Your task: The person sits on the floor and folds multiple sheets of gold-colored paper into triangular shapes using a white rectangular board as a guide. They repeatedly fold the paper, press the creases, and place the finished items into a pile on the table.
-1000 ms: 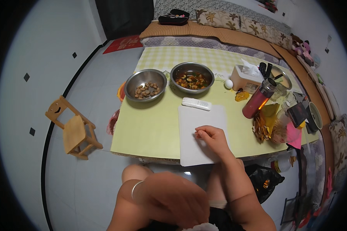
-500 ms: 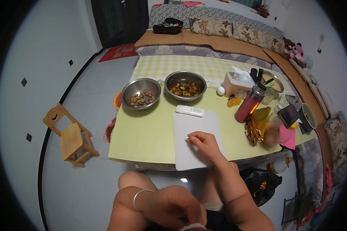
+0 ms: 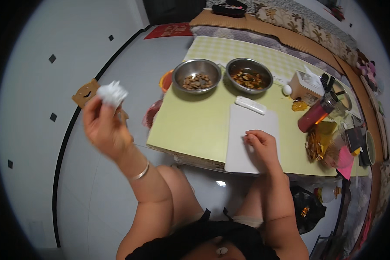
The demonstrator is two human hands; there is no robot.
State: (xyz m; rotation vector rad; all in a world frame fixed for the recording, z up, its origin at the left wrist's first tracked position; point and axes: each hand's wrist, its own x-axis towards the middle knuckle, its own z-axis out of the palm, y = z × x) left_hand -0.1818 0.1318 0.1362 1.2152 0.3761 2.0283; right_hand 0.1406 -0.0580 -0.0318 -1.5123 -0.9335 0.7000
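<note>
I see my left hand [image 3: 103,128] lifted high beside the tabletop [image 3: 190,125], its fingers pinched tight on a crumpled white tissue [image 3: 112,93]. My right hand [image 3: 261,145] rests on the white cutting board [image 3: 252,125], fingers curled together, holding nothing I can see. The board looks bare, so I think wiping comes first. Two metal bowls [image 3: 196,74] wait behind.

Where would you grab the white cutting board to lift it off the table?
Take the cutting board by its near short edge, coming from the person's side. That edge seems to reach the table edge, so fingers could likely slip under it. The right hand rests on the board there; the far edge is crowded by a white bar-shaped object.
</note>
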